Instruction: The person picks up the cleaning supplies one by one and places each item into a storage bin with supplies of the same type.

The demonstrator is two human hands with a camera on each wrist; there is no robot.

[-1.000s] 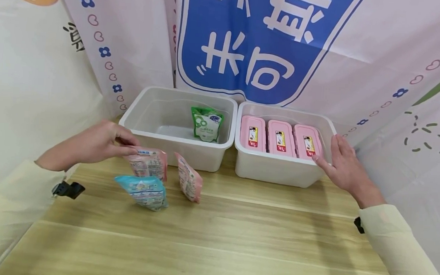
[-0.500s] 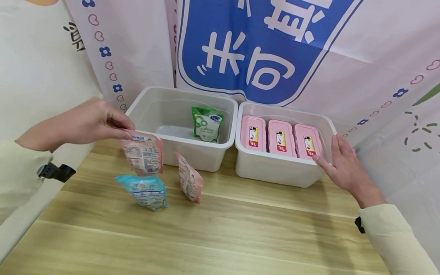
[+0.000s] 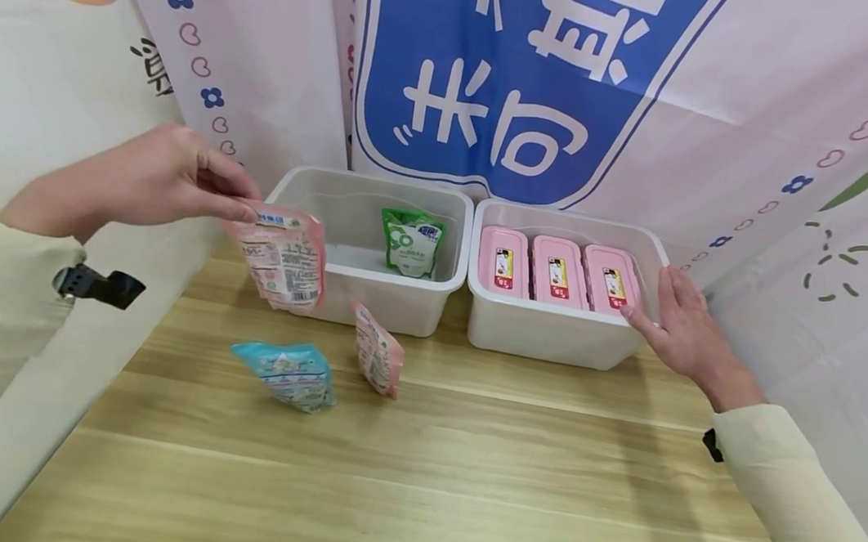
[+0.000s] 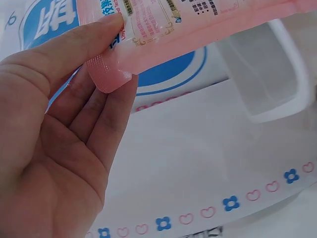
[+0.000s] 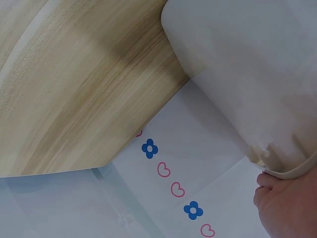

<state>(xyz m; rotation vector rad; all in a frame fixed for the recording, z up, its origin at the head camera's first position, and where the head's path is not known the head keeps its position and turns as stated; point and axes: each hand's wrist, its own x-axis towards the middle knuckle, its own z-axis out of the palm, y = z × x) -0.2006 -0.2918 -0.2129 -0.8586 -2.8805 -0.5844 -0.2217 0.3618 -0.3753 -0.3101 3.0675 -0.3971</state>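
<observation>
My left hand [image 3: 166, 179] pinches the top corner of a pink printed pouch [image 3: 283, 259] between thumb and fingers. This pouch hangs above the table, overlapping the left bin's front corner in the head view; its pink edge [image 4: 173, 54] crosses the top of the left wrist view. On the table below stand a blue pouch [image 3: 292, 376] and a second pink pouch [image 3: 378, 352]. A green-and-white pouch [image 3: 413, 245] leans inside the left white bin [image 3: 395, 306]. With fingers straight, my right hand [image 3: 684, 333] rests on the right end of the right white bin [image 3: 541, 335].
Three pink-lidded boxes [image 3: 558, 269] stand side by side in the right bin. Both bins sit next to each other at the back of the wooden table [image 3: 468, 469]. Behind them hangs a printed cloth [image 3: 669, 136] with a blue panel.
My left hand has lifted the pink pouch up from beside the blue one, moving slightly left. My right hand stays at the right bin. The head view has shifted slightly.
</observation>
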